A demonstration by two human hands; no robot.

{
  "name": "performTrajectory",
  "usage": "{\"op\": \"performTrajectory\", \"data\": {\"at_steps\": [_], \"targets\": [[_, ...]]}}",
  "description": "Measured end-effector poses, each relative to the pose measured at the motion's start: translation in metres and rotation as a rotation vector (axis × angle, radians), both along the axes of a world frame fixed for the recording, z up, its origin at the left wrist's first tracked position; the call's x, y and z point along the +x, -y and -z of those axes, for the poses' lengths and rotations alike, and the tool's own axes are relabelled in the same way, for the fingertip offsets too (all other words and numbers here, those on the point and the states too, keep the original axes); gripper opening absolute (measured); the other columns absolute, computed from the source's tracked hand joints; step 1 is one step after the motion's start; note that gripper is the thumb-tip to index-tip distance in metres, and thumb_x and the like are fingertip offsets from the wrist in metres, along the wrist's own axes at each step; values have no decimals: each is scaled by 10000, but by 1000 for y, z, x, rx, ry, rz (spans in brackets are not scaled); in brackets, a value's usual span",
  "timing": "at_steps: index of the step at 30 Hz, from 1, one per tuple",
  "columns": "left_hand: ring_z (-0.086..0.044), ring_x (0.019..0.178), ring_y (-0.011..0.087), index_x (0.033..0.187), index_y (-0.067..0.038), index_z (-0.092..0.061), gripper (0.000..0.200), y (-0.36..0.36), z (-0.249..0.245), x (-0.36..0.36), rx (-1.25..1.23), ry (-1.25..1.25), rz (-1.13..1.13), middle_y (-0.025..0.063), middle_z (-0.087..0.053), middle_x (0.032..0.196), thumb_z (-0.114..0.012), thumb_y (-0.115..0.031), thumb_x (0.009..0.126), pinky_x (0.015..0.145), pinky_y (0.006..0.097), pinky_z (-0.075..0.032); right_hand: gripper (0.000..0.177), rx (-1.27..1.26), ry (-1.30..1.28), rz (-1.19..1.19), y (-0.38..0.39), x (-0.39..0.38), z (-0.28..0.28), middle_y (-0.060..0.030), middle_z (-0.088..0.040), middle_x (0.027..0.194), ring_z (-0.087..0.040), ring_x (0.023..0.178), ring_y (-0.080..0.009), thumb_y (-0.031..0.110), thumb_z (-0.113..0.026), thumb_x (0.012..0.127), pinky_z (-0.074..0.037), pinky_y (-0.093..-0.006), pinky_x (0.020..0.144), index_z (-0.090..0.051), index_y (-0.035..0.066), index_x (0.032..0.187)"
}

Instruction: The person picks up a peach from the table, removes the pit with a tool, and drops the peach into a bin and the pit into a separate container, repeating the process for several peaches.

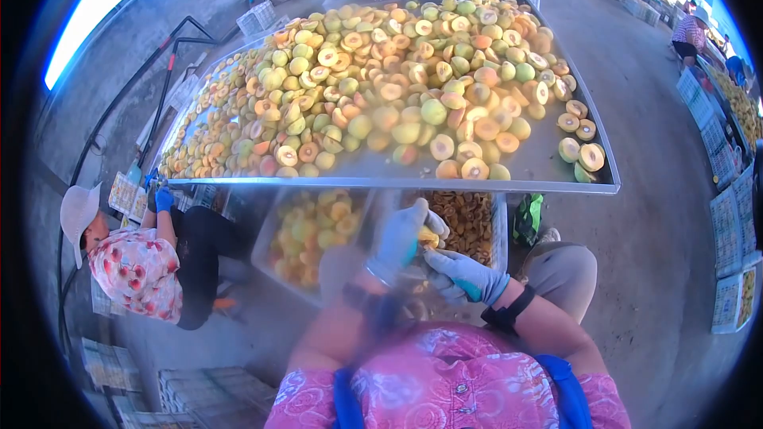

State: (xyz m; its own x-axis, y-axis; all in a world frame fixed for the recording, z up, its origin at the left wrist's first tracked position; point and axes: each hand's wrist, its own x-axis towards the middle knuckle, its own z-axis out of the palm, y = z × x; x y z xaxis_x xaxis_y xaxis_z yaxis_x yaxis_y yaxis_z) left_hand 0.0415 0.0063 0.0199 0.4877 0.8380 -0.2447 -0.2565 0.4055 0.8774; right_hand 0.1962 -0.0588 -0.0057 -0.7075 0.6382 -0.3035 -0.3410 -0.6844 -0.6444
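below the near rim of the big metal tray (509, 186), the person's two gloved hands meet close to the body. the left hand (401, 238) is raised and smeared by motion, its fingers pointing up toward the tray's edge. the right hand (465, 278) sits just under and beside it, fingers curled inward. a yellow peach piece (430, 237) shows between the two hands, touching both gloves as far as i can see. which hand actually has hold of it, and how tightly either one is closed, i cannot tell through the blur.

under the hands stand two crates side by side. the crate of yellow fruit (311, 232) is on the left and the crate of brown pits (470, 221) on the right, both partly tucked beneath the tray. the tray itself is heaped with peach halves (381, 87), many cut side up, thinning out to a few loose ones near its right corner.

off to the left a co-worker (135, 266) in a white hat and flowered shirt crouches low, one blue glove (164, 199) up at the tray's near left corner.
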Motion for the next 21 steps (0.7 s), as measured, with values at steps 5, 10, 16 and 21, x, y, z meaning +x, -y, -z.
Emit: {"op": "performTrajectory", "data": {"at_steps": [5,10,16,21], "targets": [[-560,680,192,741,-39,-587,505,-3,13,-1,238,-119,86,110,-609,759,-470,-470,977,638,312,-461,292,-28,-101,-2,8,-1,-11,94,-289,593,-236,407,-28,452,-417,1007,-167,-200,366,-523,196,1097],[-582,693,218,746,-52,-579,518,1,15,-5,47,49,39,120,-606,755,-449,-498,976,644,324,-481,291,-258,-263,-100,8,-3,-9,96,-275,594,-222,400,-25,450,-419,1006,-161,-199,357,-523,187,1075],[-598,694,252,747,-88,-572,514,-1,50,-8,-194,656,-6,101,-595,769,-433,-532,966,676,375,-529,319,-354,-241,-54,7,-19,-34,83,-292,589,-226,377,-19,438,-397,1015,-181,-191,336,-507,139,1025],[-614,713,267,755,-84,-577,510,-8,57,-31,-313,847,-322,100,-606,801,-407,-508,983,684,403,-543,360,-426,-509,-150,-9,-16,1,71,-337,589,-254,358,-22,447,-371,1018,-222,-188,315,-512,115,1004]]}}
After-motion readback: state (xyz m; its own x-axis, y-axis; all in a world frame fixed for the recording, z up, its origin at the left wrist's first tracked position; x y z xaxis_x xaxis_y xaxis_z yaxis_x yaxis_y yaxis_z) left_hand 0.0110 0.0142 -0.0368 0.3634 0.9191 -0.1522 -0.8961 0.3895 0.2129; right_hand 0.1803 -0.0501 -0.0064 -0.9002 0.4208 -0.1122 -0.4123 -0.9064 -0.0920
